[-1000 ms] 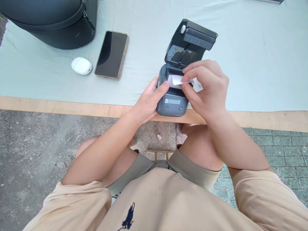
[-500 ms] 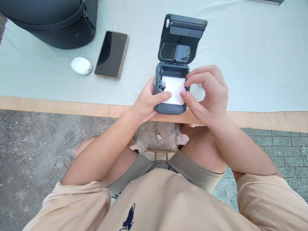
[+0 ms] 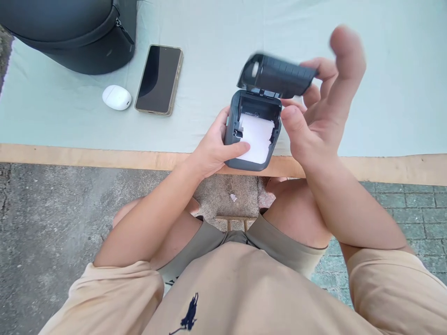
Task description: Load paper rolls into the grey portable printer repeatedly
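A small dark label printer (image 3: 232, 150) sits at the table's front edge with its lid (image 3: 282, 77) raised and tilted partway over the body. White label paper (image 3: 256, 137) lies in the bay, its end reaching over the front. My left hand (image 3: 218, 146) grips the printer's left side, the thumb pressing on the paper and the fingers hidden underneath or behind. On the right, my right hand (image 3: 323, 104) has its fingers spread, some of them touching the right end of the lid. Its thumb points toward the body's upper right corner.
A smartphone (image 3: 159, 79) lies on the pale green cloth (image 3: 394, 93) to the left. Beside it are a white earbud case (image 3: 117, 97) and a large black bag (image 3: 87, 51). The table's wooden edge (image 3: 87, 152) runs in front of my legs.
My right hand has left the paper and moved up and right to the lid. The lid has swung down from nearly upright. My left hand keeps its hold, and the printer is turned slightly.
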Demonstrator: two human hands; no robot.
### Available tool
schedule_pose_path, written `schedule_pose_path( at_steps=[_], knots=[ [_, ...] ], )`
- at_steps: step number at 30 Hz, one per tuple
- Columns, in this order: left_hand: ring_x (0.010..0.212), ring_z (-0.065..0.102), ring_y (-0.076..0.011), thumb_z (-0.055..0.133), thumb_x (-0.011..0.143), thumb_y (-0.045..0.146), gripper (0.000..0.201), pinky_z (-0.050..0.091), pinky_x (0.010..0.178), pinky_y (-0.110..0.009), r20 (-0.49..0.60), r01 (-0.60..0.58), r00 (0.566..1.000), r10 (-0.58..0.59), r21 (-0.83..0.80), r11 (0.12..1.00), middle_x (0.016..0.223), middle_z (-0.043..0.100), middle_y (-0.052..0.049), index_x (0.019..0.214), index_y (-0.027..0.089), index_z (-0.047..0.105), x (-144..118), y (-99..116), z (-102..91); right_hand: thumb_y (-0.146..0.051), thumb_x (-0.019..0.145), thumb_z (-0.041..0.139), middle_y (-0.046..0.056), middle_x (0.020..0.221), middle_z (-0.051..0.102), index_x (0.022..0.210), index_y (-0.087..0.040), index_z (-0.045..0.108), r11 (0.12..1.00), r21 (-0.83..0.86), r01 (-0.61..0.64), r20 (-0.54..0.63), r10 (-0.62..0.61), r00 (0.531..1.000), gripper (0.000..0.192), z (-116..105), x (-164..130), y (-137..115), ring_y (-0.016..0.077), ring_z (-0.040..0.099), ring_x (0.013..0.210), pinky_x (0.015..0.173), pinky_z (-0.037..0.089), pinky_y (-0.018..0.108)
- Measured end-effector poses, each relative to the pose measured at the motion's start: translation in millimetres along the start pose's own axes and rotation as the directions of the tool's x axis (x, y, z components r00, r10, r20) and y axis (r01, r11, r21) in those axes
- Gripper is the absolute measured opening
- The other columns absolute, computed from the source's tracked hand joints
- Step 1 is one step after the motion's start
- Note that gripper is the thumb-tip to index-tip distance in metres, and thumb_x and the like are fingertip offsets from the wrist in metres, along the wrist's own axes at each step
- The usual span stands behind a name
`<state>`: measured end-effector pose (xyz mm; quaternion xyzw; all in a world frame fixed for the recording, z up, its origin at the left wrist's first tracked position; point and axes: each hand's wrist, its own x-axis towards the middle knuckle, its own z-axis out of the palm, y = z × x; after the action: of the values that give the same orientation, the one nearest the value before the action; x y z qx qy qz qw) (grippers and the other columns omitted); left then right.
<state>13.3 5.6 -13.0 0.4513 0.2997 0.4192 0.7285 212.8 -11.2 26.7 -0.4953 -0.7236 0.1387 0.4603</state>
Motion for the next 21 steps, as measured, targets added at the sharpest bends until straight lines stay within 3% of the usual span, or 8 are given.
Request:
schedule_pose_path(
  at_steps=[3, 8, 11, 14, 17, 21],
  knots=[
    [0.108, 0.08, -0.0302, 0.102, 0.056, 0.055, 0.1, 0.066, 0.085, -0.04, 0.058, 0.007, 0.998, -0.006, -0.02, 1.0, 0.117, 0.077, -0.004, 0.137, 0.029, 0.048, 6.8, -9.7, -6.9, -0.062, 0.102, 0.061, 0.01, 0.124, 0.055, 0.126, -0.032, 0.067, 0.984, 0.08, 0.158, -0.054, -0.154, 0.987, 0.039, 5.1, -0.5, 8.7, 0.0292, 0.06, 0.127, 0.107, 0.061, 0.051],
    [0.108, 0.081, -0.0303, 0.1, 0.061, 0.052, 0.09, 0.068, 0.084, -0.038, 0.046, -0.028, 0.998, 0.03, -0.043, 0.999, 0.119, 0.077, -0.005, 0.134, 0.027, 0.052, 5.2, -12.2, -8.8, -0.052, 0.098, 0.07, 0.01, 0.125, 0.052, 0.112, -0.032, 0.07, 0.98, 0.117, 0.159, 0.087, -0.17, 0.982, 0.025, 3.0, -3.5, 13.7, 0.0312, 0.057, 0.133, 0.119, 0.055, 0.059],
    [0.119, 0.078, -0.034, 0.1, 0.063, 0.051, 0.088, 0.069, 0.089, -0.039, 0.073, -0.042, 0.996, 0.046, -0.055, 0.998, 0.128, 0.076, -0.006, 0.134, 0.027, 0.054, 0.7, -6.9, -6.9, -0.052, 0.099, 0.067, 0.011, 0.132, 0.054, 0.108, -0.031, 0.07, 0.983, 0.15, 0.106, 0.141, -0.128, 0.982, 0.024, -0.7, -7.0, 10.8, 0.0327, 0.055, 0.139, 0.122, 0.052, 0.06],
    [0.125, 0.077, -0.0358, 0.093, 0.075, 0.057, 0.076, 0.069, 0.093, -0.043, 0.096, -0.036, 0.994, 0.047, -0.113, 0.993, 0.133, 0.075, -0.007, 0.135, 0.027, 0.056, -3.0, -1.3, -3.3, -0.054, 0.101, 0.066, 0.009, 0.143, 0.054, 0.124, -0.034, 0.065, 0.968, 0.251, -0.005, 0.177, -0.04, 0.983, 0.031, -1.3, -10.7, 8.2, 0.0311, 0.057, 0.139, 0.112, 0.059, 0.055],
    [0.116, 0.08, -0.0332, 0.084, 0.085, 0.06, 0.062, 0.069, 0.084, -0.04, 0.07, -0.045, 0.996, 0.055, -0.137, 0.99, 0.126, 0.077, -0.007, 0.13, 0.025, 0.06, -5.6, 1.9, 1.0, -0.062, 0.097, 0.07, 0.006, 0.144, 0.058, 0.149, -0.04, 0.044, 0.909, 0.388, -0.152, 0.302, 0.03, 0.953, 0.061, 0.7, -13.6, 7.8, 0.0254, 0.067, 0.122, 0.097, 0.066, 0.046],
    [0.108, 0.082, -0.028, 0.08, 0.092, 0.058, 0.051, 0.067, 0.079, -0.034, 0.072, -0.052, 0.996, 0.06, -0.113, 0.992, 0.118, 0.08, -0.006, 0.126, 0.023, 0.065, -7.0, 2.6, 3.5, -0.067, 0.094, 0.073, 0.002, 0.133, 0.065, 0.149, -0.041, 0.04, 0.881, 0.418, -0.221, 0.378, 0.053, 0.924, 0.069, 4.1, -17.3, 10.3, 0.0203, 0.07, 0.106, 0.084, 0.067, 0.038]
  ],
)
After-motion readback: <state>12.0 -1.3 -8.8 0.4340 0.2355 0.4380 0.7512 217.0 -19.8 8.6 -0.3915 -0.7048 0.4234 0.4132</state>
